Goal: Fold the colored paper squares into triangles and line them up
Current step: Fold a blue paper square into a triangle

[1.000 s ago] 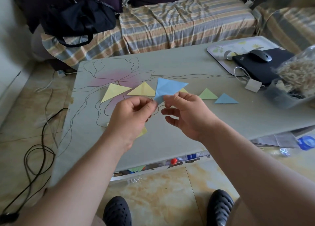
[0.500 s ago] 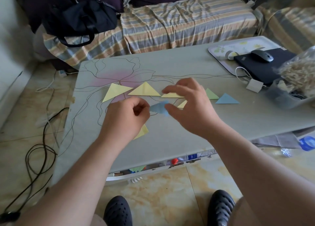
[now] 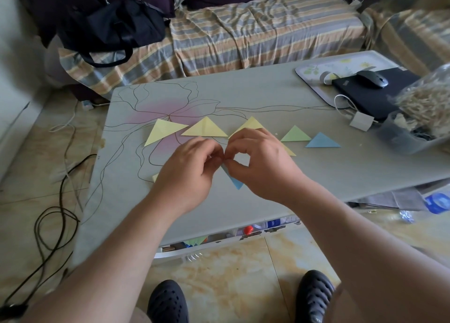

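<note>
My left hand (image 3: 192, 167) and my right hand (image 3: 258, 162) meet over the middle of the grey table (image 3: 267, 98), fingertips together, both pinching a blue paper (image 3: 235, 180); only its lower corner shows below my right hand. A row of folded triangles lies behind: a yellow one (image 3: 162, 130) at left, a second yellow (image 3: 205, 129), a third yellow (image 3: 249, 124) partly behind my right hand, a green one (image 3: 295, 134) and a blue one (image 3: 322, 141). Another yellow tip (image 3: 289, 150) pokes out right of my right hand, and a yellow corner (image 3: 155, 177) left of my left wrist.
A black laptop (image 3: 375, 94) with a mouse (image 3: 372, 78) lies on a tray (image 3: 314, 69) at the table's right rear, beside a grey bin (image 3: 409, 137) and a charger (image 3: 361, 120). A striped sofa (image 3: 255, 30) with a black bag (image 3: 112, 28) stands behind. Cables (image 3: 56, 215) trail on the floor at left.
The blue paper, held up open a second ago, has come down and is smaller between my fingers. Both hands have drawn together, low over the table.
</note>
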A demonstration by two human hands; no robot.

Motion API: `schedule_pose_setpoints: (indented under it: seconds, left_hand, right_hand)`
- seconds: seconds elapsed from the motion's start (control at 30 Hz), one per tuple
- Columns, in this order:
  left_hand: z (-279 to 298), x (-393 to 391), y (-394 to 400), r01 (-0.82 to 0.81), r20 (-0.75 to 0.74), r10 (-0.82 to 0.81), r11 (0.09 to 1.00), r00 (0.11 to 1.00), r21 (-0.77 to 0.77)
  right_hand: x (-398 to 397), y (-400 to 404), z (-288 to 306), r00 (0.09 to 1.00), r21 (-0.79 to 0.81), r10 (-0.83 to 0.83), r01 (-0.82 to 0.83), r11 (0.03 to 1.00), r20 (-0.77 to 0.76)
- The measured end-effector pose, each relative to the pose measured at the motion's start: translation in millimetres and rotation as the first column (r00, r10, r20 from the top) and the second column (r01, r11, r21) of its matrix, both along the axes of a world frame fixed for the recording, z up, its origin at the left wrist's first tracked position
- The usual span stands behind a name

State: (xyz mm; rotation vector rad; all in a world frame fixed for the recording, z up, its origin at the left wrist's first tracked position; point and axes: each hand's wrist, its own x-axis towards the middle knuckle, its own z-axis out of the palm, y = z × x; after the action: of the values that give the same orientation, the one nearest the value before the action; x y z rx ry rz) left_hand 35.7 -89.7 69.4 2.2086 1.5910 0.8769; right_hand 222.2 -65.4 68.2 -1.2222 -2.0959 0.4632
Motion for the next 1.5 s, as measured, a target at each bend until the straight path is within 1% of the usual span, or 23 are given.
schedule_pose_setpoints:
  seconds: [0.07, 0.17, 0.33, 0.37, 0.47, 0.5, 0.7, 0.83, 0.97, 1.03, 1.1, 1.17, 1.2, 1.27, 1.33, 1.37, 1.43, 1.5]
  left_hand:
    - [0, 1, 1, -0.035, -0.001, 0.035, 0.999, 0.999, 0.024]
    - [1, 4, 2, -0.087, -0.002, 0.087, 0.996, 0.996, 0.022]
    - [0, 19, 5, -0.165, -0.021, 0.164, 0.982, 0.986, -0.093]
    - [-1, 21, 6, -0.172, -0.026, 0.17, 0.979, 0.985, -0.108]
    - [-4, 23, 9, -0.17, -0.001, 0.171, 0.979, 0.985, -0.116]
    - [-4, 22, 11, -0.171, 0.007, 0.173, 0.978, 0.985, -0.117]
    - [-3, 17, 13, -0.201, 0.046, 0.211, 0.966, 0.976, -0.165]
    - [-1, 7, 18, -0.269, 0.067, 0.289, 0.939, 0.955, -0.214]
    - [1, 2, 20, -0.284, 0.098, 0.317, 0.924, 0.943, -0.257]
    - [3, 0, 21, -0.292, 0.144, 0.343, 0.912, 0.928, -0.286]
    - [3, -5, 25, -0.297, 0.218, 0.377, 0.897, 0.9, -0.328]
    - [3, -10, 29, -0.303, 0.306, 0.426, 0.875, 0.851, -0.377]
    - [3, -12, 30, -0.301, 0.375, 0.457, 0.863, 0.807, -0.406]
    - [5, -12, 31, -0.277, 0.507, 0.528, 0.827, 0.681, -0.489]
    - [6, -8, 31, -0.217, 0.575, 0.586, 0.783, 0.571, -0.583]
    - [6, -6, 31, -0.186, 0.591, 0.599, 0.77, 0.54, -0.61]
    - [6, -2, 31, -0.155, 0.597, 0.592, 0.768, 0.541, -0.621]
    - [8, 1, 30, -0.13, 0.594, 0.558, 0.783, 0.58, -0.609]
  right_hand:
    - [0, 1, -1, 1.0, 0.0, 0.021, -0.021, 1.0, -0.001]
    - [-1, 1, 0, 1.0, 0.001, 0.002, -0.002, 1.0, 0.012]
    - [-1, 3, 1, 0.995, -0.022, -0.059, 0.061, 0.998, 0.082]
    - [-1, 4, 1, 0.995, -0.063, -0.061, 0.066, 0.996, 0.085]
    - [4, 8, 3, 0.996, -0.265, -0.086, 0.082, 0.961, -0.003]
    - [6, 8, 3, 0.995, -0.303, -0.096, 0.086, 0.949, -0.019]
    - [6, 5, 3, 0.986, -0.409, -0.15, 0.108, 0.906, -0.073]
    - [8, 6, 9, 0.989, -0.382, -0.144, 0.125, 0.916, -0.022]
    - [11, 8, 11, 0.989, -0.393, -0.147, 0.135, 0.91, 0.0]
    - [15, 10, 12, 0.985, -0.403, -0.17, 0.154, 0.902, -0.004]
    - [21, 14, 12, 0.977, -0.424, -0.21, 0.175, 0.889, -0.038]
    - [27, 18, 12, 0.96, -0.466, -0.26, 0.184, 0.866, -0.105]
    - [30, 20, 12, 0.943, -0.489, -0.293, 0.183, 0.853, -0.159]
    - [32, 24, 13, 0.891, -0.555, -0.35, 0.142, 0.82, -0.288]
    - [30, 24, 13, 0.846, -0.66, -0.36, 0.013, 0.751, -0.393]
    - [28, 22, 13, 0.841, -0.704, -0.349, -0.052, 0.708, -0.414]
    - [21, 18, 10, 0.866, -0.75, -0.314, -0.1, 0.654, -0.389]
    - [14, 15, 6, 0.89, -0.757, -0.292, -0.087, 0.648, -0.351]
